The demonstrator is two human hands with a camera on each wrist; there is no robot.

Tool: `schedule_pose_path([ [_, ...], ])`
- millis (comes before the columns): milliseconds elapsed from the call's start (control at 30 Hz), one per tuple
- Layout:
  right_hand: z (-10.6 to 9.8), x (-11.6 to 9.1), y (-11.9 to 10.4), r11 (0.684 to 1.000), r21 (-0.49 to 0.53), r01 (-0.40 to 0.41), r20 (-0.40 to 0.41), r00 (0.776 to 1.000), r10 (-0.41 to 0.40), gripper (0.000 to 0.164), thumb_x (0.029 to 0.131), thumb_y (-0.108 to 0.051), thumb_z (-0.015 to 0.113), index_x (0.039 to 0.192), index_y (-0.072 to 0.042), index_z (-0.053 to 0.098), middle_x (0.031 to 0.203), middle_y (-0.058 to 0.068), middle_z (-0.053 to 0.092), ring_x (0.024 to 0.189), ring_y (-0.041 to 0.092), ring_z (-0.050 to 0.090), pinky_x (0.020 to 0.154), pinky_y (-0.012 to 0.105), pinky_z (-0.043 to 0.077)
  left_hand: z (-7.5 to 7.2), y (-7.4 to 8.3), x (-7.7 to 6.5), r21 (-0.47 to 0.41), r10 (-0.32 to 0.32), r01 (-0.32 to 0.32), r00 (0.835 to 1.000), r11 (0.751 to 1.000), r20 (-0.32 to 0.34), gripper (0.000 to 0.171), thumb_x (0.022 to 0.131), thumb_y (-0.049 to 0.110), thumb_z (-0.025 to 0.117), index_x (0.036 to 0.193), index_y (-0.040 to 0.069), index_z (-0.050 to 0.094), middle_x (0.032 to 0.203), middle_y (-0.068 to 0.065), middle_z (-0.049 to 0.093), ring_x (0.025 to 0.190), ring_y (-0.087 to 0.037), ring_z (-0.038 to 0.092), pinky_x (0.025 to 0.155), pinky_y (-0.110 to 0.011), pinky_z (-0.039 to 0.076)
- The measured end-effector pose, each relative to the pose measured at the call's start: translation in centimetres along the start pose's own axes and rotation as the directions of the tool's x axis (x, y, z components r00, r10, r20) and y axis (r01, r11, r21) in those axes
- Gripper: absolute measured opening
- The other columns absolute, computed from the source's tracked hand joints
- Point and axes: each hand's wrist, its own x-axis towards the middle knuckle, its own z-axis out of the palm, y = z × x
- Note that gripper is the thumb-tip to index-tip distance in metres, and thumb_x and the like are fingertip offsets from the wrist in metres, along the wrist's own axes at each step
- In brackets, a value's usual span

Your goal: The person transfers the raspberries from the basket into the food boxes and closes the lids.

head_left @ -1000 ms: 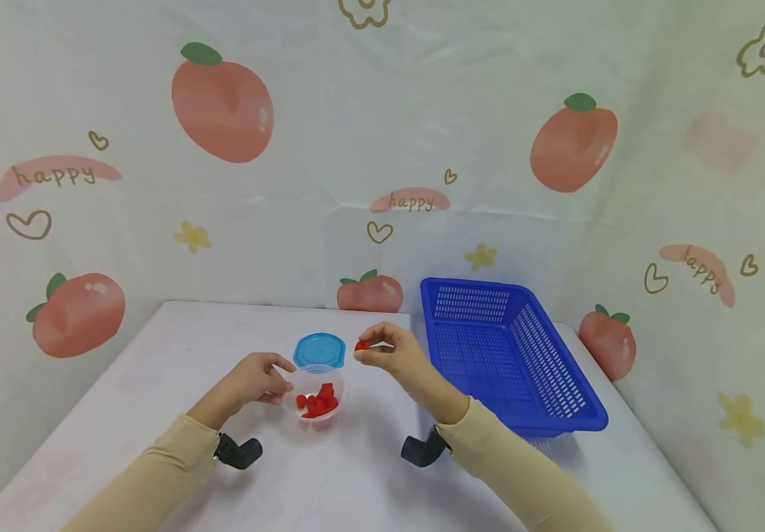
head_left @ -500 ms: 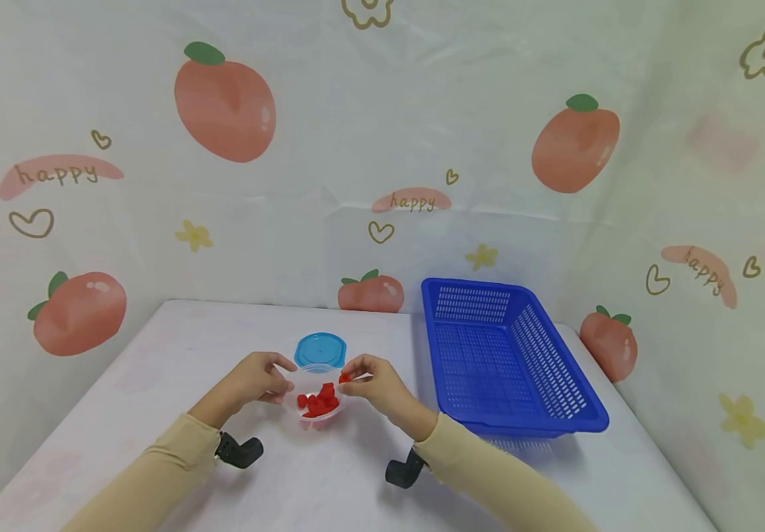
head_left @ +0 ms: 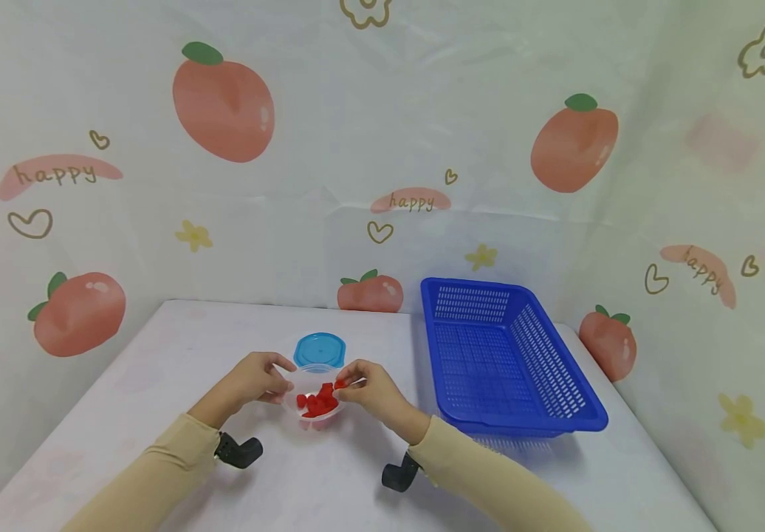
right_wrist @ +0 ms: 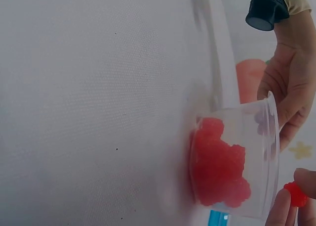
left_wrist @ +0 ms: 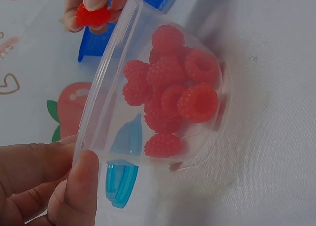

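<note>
1. Table (head_left: 156, 384): white cloth, takes up the whole lower half of the head view. Printed backdrop (head_left: 382, 148) with peaches behind and to both sides.
2. Basket (head_left: 509, 355): blue, slotted, sits on the right half of the table. Its long axis runs from near the person toward the back wall, open side up. It's well apart from the cup, and only the right forearm lies between them.
3. Left hand (head_left: 256, 378): on the left side of the cup, thumb and fingers curled round the rim. In the left wrist view the thumb (left_wrist: 79, 191) presses on the rim's edge.
4. Right hand (head_left: 369, 388): at the cup's right rim, thumb and forefinger pinched on one berry, other fingers curled in loosely.
5. Cup (head_left: 316, 399): clear plastic, round, in the middle of the table between the two hands. Mouth points up in the head view; can't say for sure whether it's tipped. Nothing covers the mouth; the two hands crowd it from either side.
6. Lid (head_left: 319, 349): blue, lying flat just behind the cup, touching or nearly so. Through the cup wall it shows in the left wrist view too.
7. Berries (left_wrist: 170, 92): a heap of red raspberries on the cup's bottom, several with the hollow end facing the camera.
8. Berry (left_wrist: 92, 16): the single one in the right fingertips, just outside the rim, apart from the heap.
</note>
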Motion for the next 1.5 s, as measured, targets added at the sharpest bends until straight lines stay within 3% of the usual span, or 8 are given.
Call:
schedule_pose_path([
  [633,0.13,0.26,0.13,0.999,-0.042,0.005,0.005,1.0,-0.005,0.021,0.082,-0.006,0.074,0.101,-0.003,0.065,0.093,0.005,0.064,0.082,0.016,0.06,0.077,0.03,0.058,0.07,-0.09,0.25,-0.009,-0.029,0.029,1.0,1.0,-0.008,0.04,0.086,0.006,0.07,0.122,-0.005,0.057,0.08,-0.011,0.063,0.062,-0.017,0.062,0.064,-0.028,0.059],
  [1500,-0.08,0.3,0.25,1.0,-0.012,0.002,0.02,1.0,-0.002,0.027,0.081,-0.005,0.074,0.105,0.002,0.063,0.09,0.005,0.063,0.081,0.016,0.059,0.076,0.029,0.058,0.17,-0.02,0.19,-0.005,-0.035,0.035,0.999,0.999,-0.013,0.04,0.085,0.007,0.072,0.12,-0.004,0.058,0.079,-0.01,0.062,0.06,-0.017,0.061,0.062,-0.027,0.058],
])
